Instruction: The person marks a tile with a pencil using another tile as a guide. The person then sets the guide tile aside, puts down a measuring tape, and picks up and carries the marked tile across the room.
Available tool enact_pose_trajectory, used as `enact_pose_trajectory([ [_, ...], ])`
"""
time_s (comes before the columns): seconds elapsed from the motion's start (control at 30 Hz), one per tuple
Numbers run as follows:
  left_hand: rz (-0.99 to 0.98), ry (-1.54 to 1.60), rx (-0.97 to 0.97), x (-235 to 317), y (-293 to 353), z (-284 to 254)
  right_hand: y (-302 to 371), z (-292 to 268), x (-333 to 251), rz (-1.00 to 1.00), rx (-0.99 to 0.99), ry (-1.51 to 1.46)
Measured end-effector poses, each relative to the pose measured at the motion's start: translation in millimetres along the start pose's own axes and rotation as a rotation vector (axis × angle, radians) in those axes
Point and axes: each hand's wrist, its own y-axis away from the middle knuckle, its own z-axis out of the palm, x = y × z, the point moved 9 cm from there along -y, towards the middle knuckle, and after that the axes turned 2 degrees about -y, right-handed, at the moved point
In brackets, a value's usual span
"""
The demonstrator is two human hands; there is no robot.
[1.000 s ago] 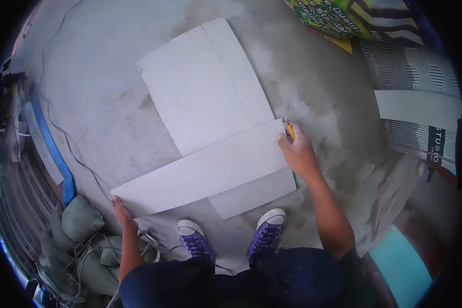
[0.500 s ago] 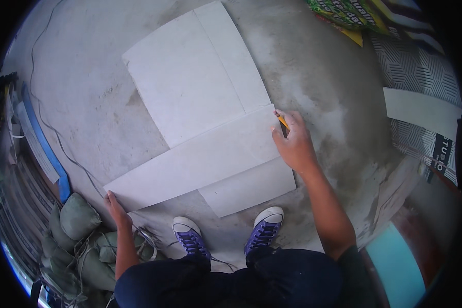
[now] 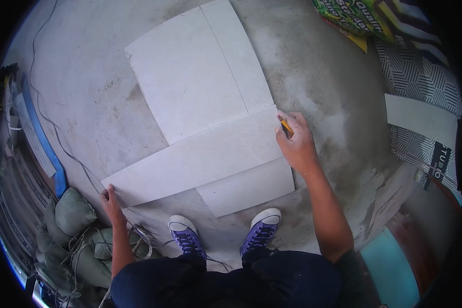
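Observation:
A long pale board strip [image 3: 200,154] lies slantwise across a larger pale sheet [image 3: 190,77] on the floor. A thin dark line runs along the sheet's right part down to the strip. At the strip's left end, my left hand [image 3: 111,203] is closed on the corner, thumb on top. By the strip's right end, my right hand [image 3: 299,143] is closed around a short yellow pencil [image 3: 286,124], which points up and left near the corner. Some of the pencil is hidden by the fingers. The sheet's lower part [image 3: 251,187] shows below the strip.
Grey-green sacks [image 3: 76,215] and a tangled cord lie at lower left, beside a blue strip [image 3: 49,143]. My purple shoes [image 3: 187,233] stand just below the boards. Patterned packaging [image 3: 421,72], a small pale board piece [image 3: 421,117] and a turquoise panel [image 3: 390,267] are at right.
The view has shifted slightly. The left end of the strip and my left hand appear a little higher and farther left; my right hand stays by the right corner with the pencil.

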Motion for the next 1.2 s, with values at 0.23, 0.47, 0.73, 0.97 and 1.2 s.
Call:
enact_pose_trajectory([
  [0.23,0.047,-0.100,-0.019,17.7,5.2,1.5,-0.1,1.3,2.2,-0.041,0.005,-0.004],
  [0.47,0.034,-0.112,-0.057,24.1,8.8,4.8,0.3,0.2,1.7,-0.070,0.014,-0.011],
  [0.73,0.009,-0.074,-0.068,21.0,9.2,6.0,0.9,0.3,1.4,-0.053,0.002,-0.028],
  [0.97,0.002,-0.058,-0.087,16.6,5.0,6.4,0.9,-0.1,1.4,-0.039,-0.006,-0.056],
  [1.2,-0.033,-0.082,-0.076,13.9,3.4,2.8,0.7,-0.1,1.8,-0.043,-0.016,-0.080],
])
